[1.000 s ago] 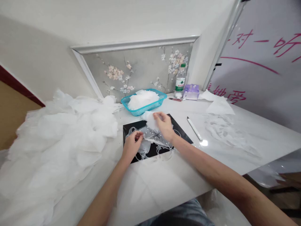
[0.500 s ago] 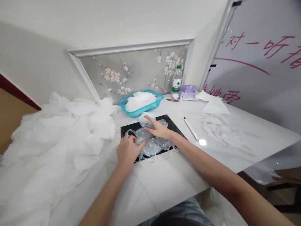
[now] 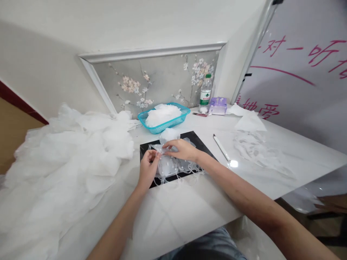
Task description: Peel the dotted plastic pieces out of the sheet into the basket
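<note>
A sheer white fabric piece dotted with small pearl beads (image 3: pixel 169 167) lies gathered on a black board (image 3: pixel 189 136). My left hand (image 3: pixel 148 169) pinches its near left part between thumb and fingers. My right hand (image 3: pixel 181 150) reaches across the top, and its fingertips hold the folded upper edge close to my left hand. A white puffy tuft of the same kind of material (image 3: pixel 169 135) sits at the board's far edge, just beyond my right fingers. Thin white cords trail from the piece over the board's front edge.
A large heap of white sheer fabric (image 3: pixel 65 159) spreads along the left of the white table (image 3: pixel 187 206). Behind stand a turquoise basket (image 3: pixel 165 126) of white fabric, a water bottle (image 3: pixel 205 94) and a purple tissue pack (image 3: pixel 217 106). A white-handled craft knife (image 3: pixel 221 148) lies right of the board.
My hands have moved from resting on the piece to pinching it together. Its upper edge is now folded toward me, covering more of the beaded panels.
</note>
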`<state>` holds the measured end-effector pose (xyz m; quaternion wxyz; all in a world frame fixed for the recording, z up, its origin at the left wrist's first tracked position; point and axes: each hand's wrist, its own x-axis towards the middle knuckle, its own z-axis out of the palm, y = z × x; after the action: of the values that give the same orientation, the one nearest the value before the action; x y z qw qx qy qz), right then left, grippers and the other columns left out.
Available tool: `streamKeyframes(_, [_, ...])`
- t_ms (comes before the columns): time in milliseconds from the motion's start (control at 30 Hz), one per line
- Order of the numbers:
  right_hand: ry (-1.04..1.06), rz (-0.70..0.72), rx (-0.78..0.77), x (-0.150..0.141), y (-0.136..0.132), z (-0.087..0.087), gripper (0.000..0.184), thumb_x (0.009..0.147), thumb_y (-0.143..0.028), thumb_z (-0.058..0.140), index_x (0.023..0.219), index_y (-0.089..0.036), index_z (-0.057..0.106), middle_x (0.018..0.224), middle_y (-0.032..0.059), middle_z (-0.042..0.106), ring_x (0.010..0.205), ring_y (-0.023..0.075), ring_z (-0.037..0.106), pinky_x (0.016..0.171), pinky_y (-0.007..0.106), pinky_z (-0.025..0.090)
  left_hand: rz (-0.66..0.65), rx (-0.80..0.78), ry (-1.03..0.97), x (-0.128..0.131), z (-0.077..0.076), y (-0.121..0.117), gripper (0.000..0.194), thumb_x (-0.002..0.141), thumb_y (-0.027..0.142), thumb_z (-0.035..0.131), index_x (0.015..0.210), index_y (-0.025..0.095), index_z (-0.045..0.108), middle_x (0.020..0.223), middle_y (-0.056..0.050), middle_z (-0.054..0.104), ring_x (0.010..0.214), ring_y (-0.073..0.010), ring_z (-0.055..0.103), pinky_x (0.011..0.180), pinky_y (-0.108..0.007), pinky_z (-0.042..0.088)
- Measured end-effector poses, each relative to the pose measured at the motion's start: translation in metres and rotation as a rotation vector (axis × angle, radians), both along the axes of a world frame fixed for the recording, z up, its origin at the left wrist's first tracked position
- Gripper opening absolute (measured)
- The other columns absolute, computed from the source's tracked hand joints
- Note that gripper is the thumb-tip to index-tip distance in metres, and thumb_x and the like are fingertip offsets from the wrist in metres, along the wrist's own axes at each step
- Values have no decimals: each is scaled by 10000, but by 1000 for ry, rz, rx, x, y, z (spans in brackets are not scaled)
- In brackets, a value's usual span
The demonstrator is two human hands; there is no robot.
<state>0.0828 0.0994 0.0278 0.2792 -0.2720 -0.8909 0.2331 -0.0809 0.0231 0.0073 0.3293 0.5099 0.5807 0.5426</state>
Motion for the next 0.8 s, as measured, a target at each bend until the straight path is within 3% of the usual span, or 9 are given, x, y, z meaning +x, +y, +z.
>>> streamKeyframes(200, [-186, -46, 250, -10, -11, -2, 273, 918, -185, 406, 1082, -122, 616, 1025, 120, 674, 948, 191, 625, 812, 288, 452, -78, -143, -8, -1, 11, 1, 361, 660, 498, 646, 728, 145, 612, 630, -2, 580, 596, -137, 513, 541, -236, 386])
streamKeyframes(400, [-58, -22, 155, -15, -14, -5, 246, 899, -175, 431, 1034, -131, 633, 995, 93, 686, 900, 172, 632, 795, 270, 457, -49, -120, 122, -1, 6, -4, 340, 715, 496, 597, 655, 162, 597, 576, 38, 499, 555, -111, 417, 503, -220, 312])
streamKeyframes(567, [82, -7, 5, -13, -11, -2, 204, 871, -242, 512, 1013, -175, 642, 972, 33, 691, 808, 126, 629, 696, 219, 454, -27, -60, 182, -2, -1, -4, 318, 771, 449, 532, 880, 173, 646, 698, 10, 590, 625, -137, 490, 552, -225, 373])
streamKeyframes(667, [35, -9, 66, -11, -10, -1, 226, 892, -292, 491, 1019, -183, 643, 977, 38, 685, 796, 133, 622, 697, 231, 446, -48, -66, 172, -4, -2, -2, 338, 759, 435, 534, 934, 168, 647, 756, -12, 627, 661, -154, 527, 575, -233, 403])
streamKeyframes(800, [-90, -54, 213, -11, -14, 0, 279, 939, -302, 397, 1027, -180, 632, 982, 60, 678, 892, 167, 597, 742, 262, 430, -75, -88, 214, -7, 1, 1, 302, 737, 422, 544, 868, 173, 655, 696, -1, 603, 636, -157, 514, 567, -240, 392])
